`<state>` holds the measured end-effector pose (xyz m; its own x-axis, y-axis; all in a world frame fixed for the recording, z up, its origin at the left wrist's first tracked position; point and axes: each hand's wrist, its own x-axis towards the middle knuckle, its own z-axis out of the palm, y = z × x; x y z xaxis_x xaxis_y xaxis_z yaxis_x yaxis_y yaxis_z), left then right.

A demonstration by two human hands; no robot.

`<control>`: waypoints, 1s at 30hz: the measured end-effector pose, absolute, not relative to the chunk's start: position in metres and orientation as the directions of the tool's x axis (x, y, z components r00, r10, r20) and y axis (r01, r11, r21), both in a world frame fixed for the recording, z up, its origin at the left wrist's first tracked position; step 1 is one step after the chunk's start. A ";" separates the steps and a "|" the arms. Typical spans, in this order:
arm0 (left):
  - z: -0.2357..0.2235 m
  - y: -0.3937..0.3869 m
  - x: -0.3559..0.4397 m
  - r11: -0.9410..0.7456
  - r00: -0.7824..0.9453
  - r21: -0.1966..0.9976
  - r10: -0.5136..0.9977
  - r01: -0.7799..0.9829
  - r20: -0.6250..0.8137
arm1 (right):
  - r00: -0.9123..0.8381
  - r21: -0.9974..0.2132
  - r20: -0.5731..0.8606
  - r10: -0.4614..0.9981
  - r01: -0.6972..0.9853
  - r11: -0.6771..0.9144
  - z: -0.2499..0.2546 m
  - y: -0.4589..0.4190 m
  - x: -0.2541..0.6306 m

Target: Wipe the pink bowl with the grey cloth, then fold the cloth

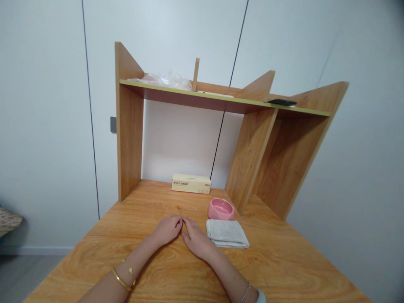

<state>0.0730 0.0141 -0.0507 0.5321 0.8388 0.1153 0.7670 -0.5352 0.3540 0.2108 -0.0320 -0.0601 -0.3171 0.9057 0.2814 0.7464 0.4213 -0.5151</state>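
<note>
From the head camera, here are both of the person's hands, resting on the wood-grain desk, drawn in close so that their fingertips meet, or very nearly meet, in the middle. The left hand is rounded over, knuckles up, fingers bent in toward its partner; how tightly they fold underneath cannot be told from here. The right hand lies flatter, fingers stretched forward, thumb a little apart from them and pointing at the left hand. Just to the right of the right hand sits the folded grey cloth, its layered edge facing the fingers. Directly behind that cloth, ahead and to the right of the right hand, there's the pink faceted bowl, upright, close up against the cloth, though whether the two touch is hard to say. Farther out, straight ahead of both hands, lies the pale yellow cling-film box, long side and printing toward the person. Down at the wrists, a gold bangle and a thin gold bracelet circle the left, a silver chain bracelet the right. And beyond the hands rises the wooden shelf unit, with a clear plastic bag up top ahead of the left hand, and a flat black object far off to the right of the right hand.
</note>
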 end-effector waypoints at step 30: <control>-0.047 0.011 0.073 -0.531 0.530 0.345 0.842 0.774 0.106 | -0.305 -0.527 0.290 0.907 0.740 0.417 -0.062 -0.031 0.211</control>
